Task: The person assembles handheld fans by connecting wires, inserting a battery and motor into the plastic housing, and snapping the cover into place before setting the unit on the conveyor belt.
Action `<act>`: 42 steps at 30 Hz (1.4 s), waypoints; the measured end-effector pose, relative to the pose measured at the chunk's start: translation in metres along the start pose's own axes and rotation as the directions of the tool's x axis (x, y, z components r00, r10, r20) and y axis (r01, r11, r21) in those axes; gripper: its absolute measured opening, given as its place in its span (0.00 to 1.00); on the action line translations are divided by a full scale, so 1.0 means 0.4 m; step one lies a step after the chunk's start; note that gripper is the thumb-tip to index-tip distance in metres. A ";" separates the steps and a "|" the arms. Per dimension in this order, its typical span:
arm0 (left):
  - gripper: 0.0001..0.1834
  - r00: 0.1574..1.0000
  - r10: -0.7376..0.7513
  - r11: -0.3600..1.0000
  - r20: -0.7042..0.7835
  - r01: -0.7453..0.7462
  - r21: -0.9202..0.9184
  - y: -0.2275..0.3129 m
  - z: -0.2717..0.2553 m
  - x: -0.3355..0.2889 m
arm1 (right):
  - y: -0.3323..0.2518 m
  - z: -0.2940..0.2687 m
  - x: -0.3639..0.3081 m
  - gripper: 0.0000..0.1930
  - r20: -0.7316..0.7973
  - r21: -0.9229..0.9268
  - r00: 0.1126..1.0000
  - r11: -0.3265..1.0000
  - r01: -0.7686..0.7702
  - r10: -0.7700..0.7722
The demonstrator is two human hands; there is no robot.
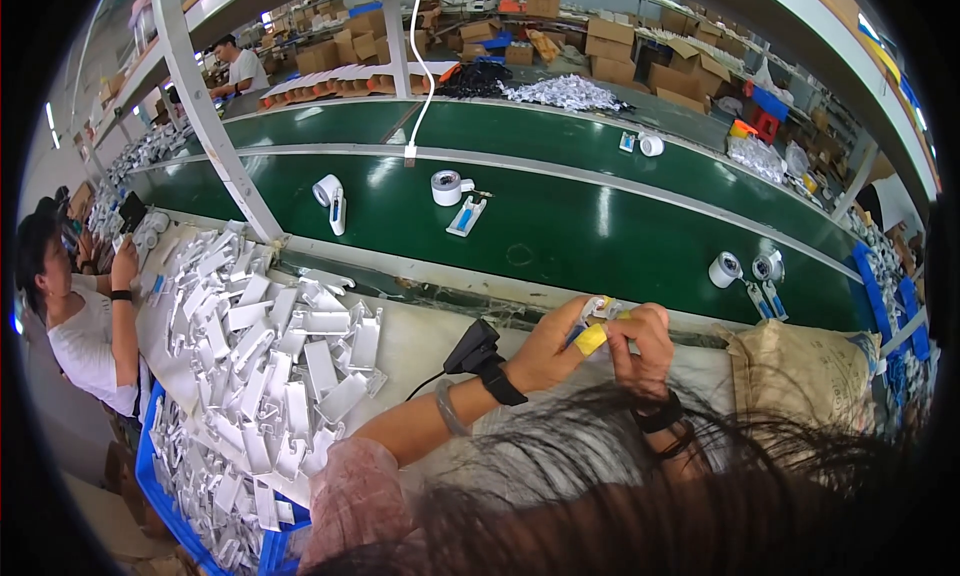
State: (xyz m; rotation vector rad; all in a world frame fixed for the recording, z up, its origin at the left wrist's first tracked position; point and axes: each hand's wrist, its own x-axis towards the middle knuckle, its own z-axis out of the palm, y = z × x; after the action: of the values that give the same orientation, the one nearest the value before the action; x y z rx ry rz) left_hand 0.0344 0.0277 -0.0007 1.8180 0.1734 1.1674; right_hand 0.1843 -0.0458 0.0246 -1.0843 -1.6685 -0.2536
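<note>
Two-handed handling of a small pale piece at a bench beside a green belt. The left hand [545,354] reaches forward above the bench [420,344]; its grip is clamped on the small pale piece [600,309], which is raised between the two hands, near the belt's near edge. The right hand [645,348] meets it from the right, fingers bent inward and fingertips close against the piece; whether this grip is clamped or merely touching cannot be told. A yellow patch [591,339] shows at the left fingertips; its nature is unclear. The left wrist bears a black device [473,347] on a strap, and dark bands [660,414] circle the right.

To the left of the hands, a heap of white plastic parts [320,368] covers the bench, and more such parts lie in a blue bin [148,458] at the near left. A brown sack [805,374] stands at the right. Beyond, the green belt [570,238] carries round white units: one at the left [327,190], one near the middle [447,185] beside a flat blue-and-white piece [466,217], and two at the right [725,269]. A white cable [415,66] hangs above the belt. A co-worker [90,336] in a white top is at the far left. Dark hair crosses the near right.
</note>
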 end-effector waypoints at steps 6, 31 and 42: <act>0.20 0.970 -0.238 0.964 0.043 0.241 -0.115 0.019 0.003 -0.006 | -0.001 -0.003 0.001 0.12 -0.001 0.013 1.000 1.000 0.007 -0.007; 0.12 0.819 -0.538 0.829 -0.201 0.469 -0.306 -0.147 -0.109 0.118 | 0.008 0.023 -0.022 0.12 0.055 -0.147 0.985 0.977 -0.152 0.162; 0.17 0.717 -0.112 -0.161 -0.688 0.670 0.725 -0.410 -0.644 0.137 | 0.049 0.042 -0.036 0.08 0.195 -0.015 0.942 0.962 -0.274 0.272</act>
State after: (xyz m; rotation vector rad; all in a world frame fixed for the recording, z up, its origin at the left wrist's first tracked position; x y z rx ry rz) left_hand -0.0790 0.3097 -0.0626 2.2054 2.3419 0.8151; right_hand 0.1880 -0.0317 -0.0011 -1.3507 -1.6634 0.0457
